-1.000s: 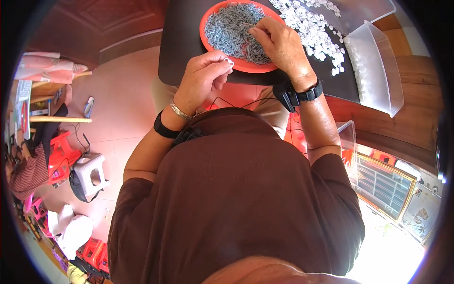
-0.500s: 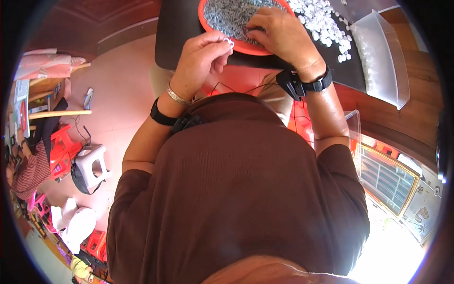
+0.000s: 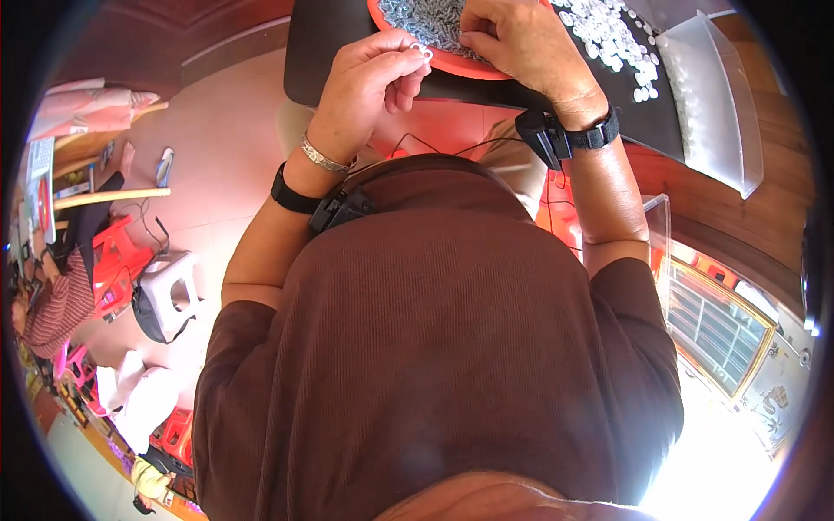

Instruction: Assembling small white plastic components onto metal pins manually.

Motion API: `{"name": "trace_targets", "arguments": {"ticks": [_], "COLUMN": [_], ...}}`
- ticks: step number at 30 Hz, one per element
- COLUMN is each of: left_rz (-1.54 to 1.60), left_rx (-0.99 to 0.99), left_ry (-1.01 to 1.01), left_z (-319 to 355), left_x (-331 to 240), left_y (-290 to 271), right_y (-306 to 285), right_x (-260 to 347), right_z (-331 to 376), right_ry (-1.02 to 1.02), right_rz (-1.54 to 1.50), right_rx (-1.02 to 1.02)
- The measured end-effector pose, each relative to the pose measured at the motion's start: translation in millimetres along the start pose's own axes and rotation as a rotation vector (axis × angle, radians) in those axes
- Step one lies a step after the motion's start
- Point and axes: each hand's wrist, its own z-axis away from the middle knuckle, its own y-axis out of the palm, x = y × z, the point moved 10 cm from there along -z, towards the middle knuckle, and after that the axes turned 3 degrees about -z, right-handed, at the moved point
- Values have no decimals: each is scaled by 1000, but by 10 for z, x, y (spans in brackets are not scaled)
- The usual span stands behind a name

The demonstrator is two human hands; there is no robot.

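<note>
Between the thumb and forefinger of my left hand (image 3: 373, 76) is a small white plastic piece with loops (image 3: 423, 52). That hand is closed on it, beside the near left rim of a round orange-red tray (image 3: 469, 69). The tray holds a heap of small grey metal pieces (image 3: 430, 22), like screws or nails. Over the tray's right side is my right hand (image 3: 534, 48), its thumb and fingers drawn together. Whatever they pinch, if anything, is hidden. Many small white plastic pieces (image 3: 608, 39) lie scattered on the black tabletop to the right of the tray.
A translucent plastic bin (image 3: 717, 113) stands tilted at the right end of the black table (image 3: 317, 65). On the floor at left are a grey-white stool (image 3: 169, 282), a red stool (image 3: 117, 265) and white sacks (image 3: 143, 399). A person in striped clothing (image 3: 61, 304) sits far left.
My right hand has lifted slightly out of the metal pieces, its fingers drawing together. My left hand still holds the white piece. The whole view has shifted a little.
</note>
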Motion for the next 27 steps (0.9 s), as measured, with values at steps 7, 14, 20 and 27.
{"name": "trace_targets", "arguments": {"ticks": [7, 14, 20, 27], "left_rz": [6, 1, -39, -13], "left_rx": [-2, -11, -12, 14], "left_ry": [-9, 1, 107, 119], "left_z": [12, -10, -90, -169], "left_x": [-3, -79, -317, -398], "left_y": [-2, -3, 24, 126], "right_y": [27, -100, 7, 18], "right_x": [-225, -413, -568, -398], "right_z": [34, 109, 131, 144], "right_ry": [134, 90, 265, 247], "right_rz": [-13, -207, -686, -977], "right_rx": [-68, -251, -138, -113]}}
